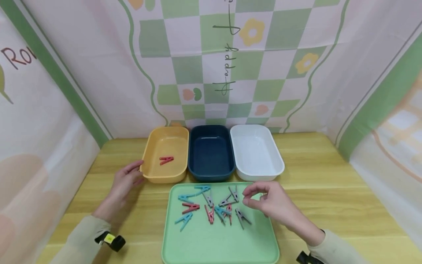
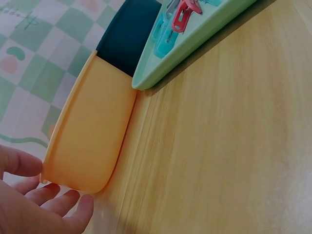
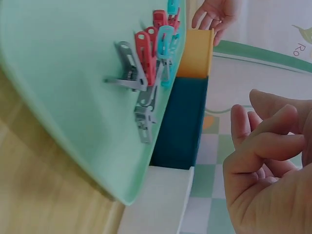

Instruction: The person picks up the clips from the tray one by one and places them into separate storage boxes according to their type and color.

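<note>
My left hand (image 1: pixel 126 179) is at the left end of the yellow bin (image 1: pixel 153 145); its fingertips touch the rim and outer wall. One red clothespin (image 1: pixel 166 160) lies in that bin. Over the right side of the green tray (image 1: pixel 217 247) is my right hand (image 1: pixel 271 201), fingers loosely bent and holding nothing. Nearest to it are grey clothespins, one (image 1: pixel 234 194) by the fingertips and another (image 1: pixel 243 217) lower down. Several red, blue and grey clothespins are scattered across the tray's far half, including a red one (image 1: pixel 190 208) and a blue one (image 1: pixel 184 221).
A dark blue bin (image 1: pixel 211 176) stands between the yellow bin and a white bin (image 1: pixel 260 176), in a row behind the tray. All rest on a wooden table (image 1: pixel 316 176). A patterned curtain (image 1: pixel 184 69) closes off the back and sides.
</note>
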A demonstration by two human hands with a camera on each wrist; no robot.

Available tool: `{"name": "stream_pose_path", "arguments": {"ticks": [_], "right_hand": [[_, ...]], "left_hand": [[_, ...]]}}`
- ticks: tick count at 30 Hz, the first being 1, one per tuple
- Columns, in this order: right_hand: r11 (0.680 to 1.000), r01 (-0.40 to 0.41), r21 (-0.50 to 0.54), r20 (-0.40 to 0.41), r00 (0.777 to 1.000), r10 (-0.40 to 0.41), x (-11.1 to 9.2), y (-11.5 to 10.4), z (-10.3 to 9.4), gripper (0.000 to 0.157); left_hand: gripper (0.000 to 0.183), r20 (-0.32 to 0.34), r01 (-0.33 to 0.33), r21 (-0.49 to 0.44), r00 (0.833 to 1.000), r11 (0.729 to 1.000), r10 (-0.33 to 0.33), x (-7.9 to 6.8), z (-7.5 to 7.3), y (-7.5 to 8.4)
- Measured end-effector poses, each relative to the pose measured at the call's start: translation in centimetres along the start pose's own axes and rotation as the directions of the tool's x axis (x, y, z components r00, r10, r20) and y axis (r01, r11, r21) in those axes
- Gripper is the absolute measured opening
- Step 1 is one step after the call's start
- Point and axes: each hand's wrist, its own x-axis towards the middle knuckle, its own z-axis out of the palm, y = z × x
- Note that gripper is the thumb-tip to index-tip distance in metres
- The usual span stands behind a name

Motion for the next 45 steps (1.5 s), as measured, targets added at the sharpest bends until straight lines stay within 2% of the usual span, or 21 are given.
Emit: {"name": "stream_pose_path", "arguments": {"ticks": [15,26,34,37,45], "right_hand": [[1.0,-0.028,0.008,0.01,1.0,0.028,0.1,1.8,0.0,0.034],[0.997,-0.07,0.037,0.056,0.996,0.068,-0.2,3.0,0.3,0.038],[0.997,-0.081,-0.001,0.093,0.992,0.081,0.1,3.6,0.6,0.042],[0.998,-0.07,-0.003,0.105,0.992,0.07,0.4,3.9,0.8,0.043],[0.995,0.025,-0.093,0.133,0.991,-0.013,0.6,4.4,1.3,0.042]], "left_hand": [[0.059,0.021,-0.004,-0.012,1.0,1.0,0.004,0.3,-0.1,0.1],[0.059,0.019,0.001,0.005,1.0,1.0,-0.001,0.4,-0.2,0.1],[0.059,0.026,0.005,-0.004,1.0,1.0,-0.005,0.4,-0.3,-0.1],[0.059,0.025,0.006,-0.001,1.0,1.0,-0.006,0.4,-0.4,-0.1],[0.059,0.022,0.009,0.013,1.0,1.0,-0.009,0.3,-0.4,-0.2]]}}
